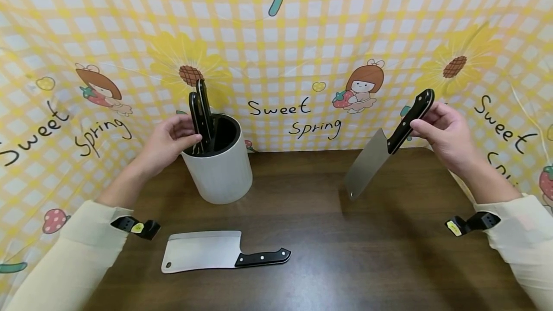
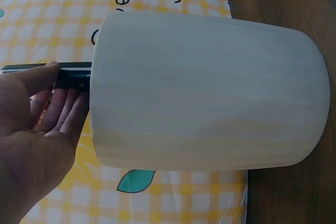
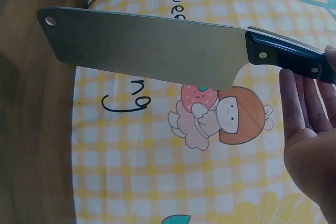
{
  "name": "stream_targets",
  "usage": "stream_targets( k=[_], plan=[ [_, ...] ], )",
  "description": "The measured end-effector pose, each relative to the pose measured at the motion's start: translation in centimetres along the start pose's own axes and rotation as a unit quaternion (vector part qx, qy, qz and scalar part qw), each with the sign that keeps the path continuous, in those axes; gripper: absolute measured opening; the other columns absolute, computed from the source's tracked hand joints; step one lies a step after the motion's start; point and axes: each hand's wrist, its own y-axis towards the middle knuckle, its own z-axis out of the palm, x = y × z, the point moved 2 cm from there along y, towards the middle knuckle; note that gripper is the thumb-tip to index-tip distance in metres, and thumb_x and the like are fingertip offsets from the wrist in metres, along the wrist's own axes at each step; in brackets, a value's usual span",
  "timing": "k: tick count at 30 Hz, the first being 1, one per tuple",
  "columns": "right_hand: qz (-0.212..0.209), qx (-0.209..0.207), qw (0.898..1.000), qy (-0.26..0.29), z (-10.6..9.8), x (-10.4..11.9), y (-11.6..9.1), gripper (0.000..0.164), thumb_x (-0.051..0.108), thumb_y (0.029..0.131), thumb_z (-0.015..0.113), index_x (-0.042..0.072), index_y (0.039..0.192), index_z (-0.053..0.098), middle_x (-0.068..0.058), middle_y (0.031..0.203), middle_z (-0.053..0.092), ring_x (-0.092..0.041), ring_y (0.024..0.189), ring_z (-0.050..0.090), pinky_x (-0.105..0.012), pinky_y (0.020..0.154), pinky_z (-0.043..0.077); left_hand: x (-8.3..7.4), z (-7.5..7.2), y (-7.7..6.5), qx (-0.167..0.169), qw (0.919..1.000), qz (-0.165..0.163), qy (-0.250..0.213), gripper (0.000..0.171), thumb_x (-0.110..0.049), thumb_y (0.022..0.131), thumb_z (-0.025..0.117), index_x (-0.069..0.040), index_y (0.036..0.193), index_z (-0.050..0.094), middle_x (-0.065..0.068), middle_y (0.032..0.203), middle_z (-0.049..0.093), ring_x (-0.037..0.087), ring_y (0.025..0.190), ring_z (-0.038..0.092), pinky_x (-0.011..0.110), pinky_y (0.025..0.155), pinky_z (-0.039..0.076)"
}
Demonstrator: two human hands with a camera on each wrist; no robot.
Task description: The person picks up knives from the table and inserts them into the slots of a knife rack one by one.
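At the left, my left hand (image 1: 166, 143) pinches a black knife handle (image 2: 73, 77) between thumb and fingers. It is one of the upright black knife handles (image 1: 203, 109) that stick out of a round white knife holder (image 1: 220, 181); their blades are mostly hidden inside. On the right, my right hand (image 1: 447, 133) grips a cleaver (image 1: 367, 164) by its black riveted handle, thumb on the near side. That cleaver slants, its broad blade pointing down and left, with the end close over the table. The hole near the blade's end shows in the right wrist view.
A second cleaver (image 1: 203, 251) lies flat on the brown wooden table (image 1: 319, 234) in front of the holder, handle to the right. A yellow checked cloth (image 1: 276, 61) stands as a backdrop behind the table and along both sides.
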Motion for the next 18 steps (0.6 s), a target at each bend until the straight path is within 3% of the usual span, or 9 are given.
stream_targets(
  k=[7,11,14,18],
  plan=[
    [0.001,0.003,1.000,-0.009,0.9,0.7,0.5,0.026,-0.025,0.093,0.050,-0.006,0.103,0.066,-0.013,0.094,0.073,-0.018,0.080,0.070,-0.026,0.070,0.061,0.2,-0.1,-0.2,0.009,0.9999,-0.009,-0.005,0.054,-0.012,0.101,0.065,0.008,0.146,0.042,0.021,0.132,0.054,-0.003,0.103,0.057,0.008,0.085,0.049],
    [-0.002,0.008,1.000,-0.016,1.4,1.1,0.8,0.025,-0.025,0.093,0.050,-0.007,0.102,0.065,-0.012,0.091,0.072,-0.017,0.078,0.069,-0.025,0.069,0.060,0.2,-0.3,-0.3,0.007,0.9998,-0.008,-0.017,0.058,-0.017,0.103,0.063,0.005,0.150,0.038,0.018,0.137,0.052,0.002,0.113,0.053,0.008,0.087,0.048],
    [-0.001,0.015,1.000,-0.022,1.7,1.4,1.0,0.024,-0.024,0.093,0.051,-0.007,0.102,0.065,-0.012,0.092,0.072,-0.017,0.079,0.069,-0.026,0.070,0.061,0.0,-0.7,-0.4,-0.021,0.9982,0.018,-0.054,0.051,-0.014,0.103,0.063,0.000,0.148,0.044,0.007,0.134,0.056,0.005,0.115,0.054,0.010,0.087,0.050],
    [0.001,0.020,0.999,-0.035,2.2,1.6,1.2,0.024,-0.024,0.092,0.054,-0.006,0.103,0.066,-0.011,0.092,0.072,-0.017,0.080,0.070,-0.026,0.071,0.061,-0.5,-1.1,-0.6,-0.085,0.9833,0.071,-0.144,0.031,-0.004,0.100,0.064,-0.007,0.130,0.062,-0.001,0.117,0.063,0.008,0.099,0.064,0.013,0.082,0.054]
  ],
)
